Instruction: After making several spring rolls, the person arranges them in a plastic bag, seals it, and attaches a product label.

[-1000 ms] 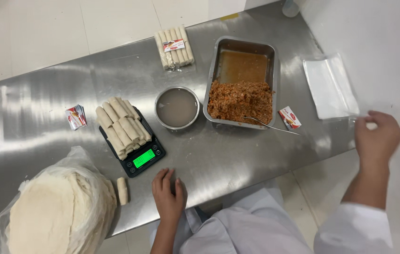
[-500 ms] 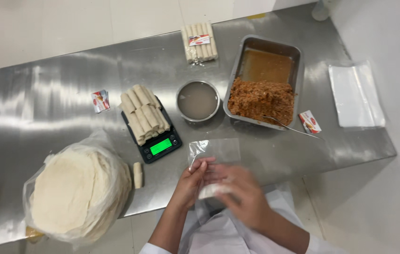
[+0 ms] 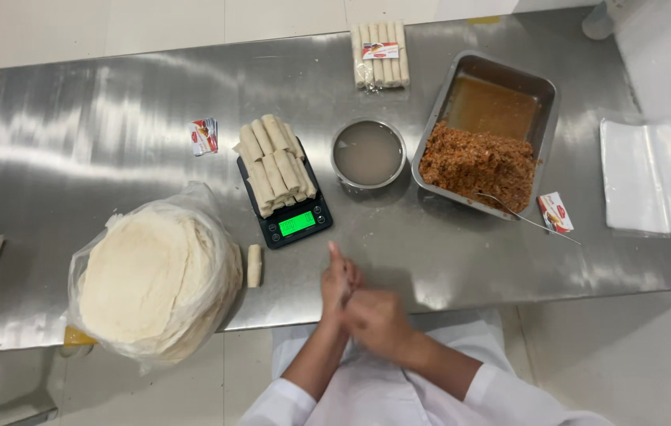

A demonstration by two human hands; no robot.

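Note:
My left hand (image 3: 338,278) and my right hand (image 3: 376,317) are pressed together over the near edge of the steel table (image 3: 75,118). The left fingers point straight up and the right hand curls against them. Whether anything lies between the palms is hidden. Just beyond them stands a black scale (image 3: 298,225) with a green display, loaded with a pile of pale rolled wraps (image 3: 275,164). A single roll (image 3: 254,265) lies on the table left of my hands.
A bagged stack of round wrappers (image 3: 154,276) sits at the left. A metal bowl of cloudy liquid (image 3: 368,153), a steel tray (image 3: 544,83) of brown filling (image 3: 477,162) with a spoon (image 3: 525,221), a packed bundle of rolls (image 3: 380,54), small label cards (image 3: 204,136) and clear bags (image 3: 643,177) lie farther out.
A second ago my right hand reached toward the clear bags at the right. It then came back with a clear bag held between both hands. The hands are now pressed together and the bag no longer shows.

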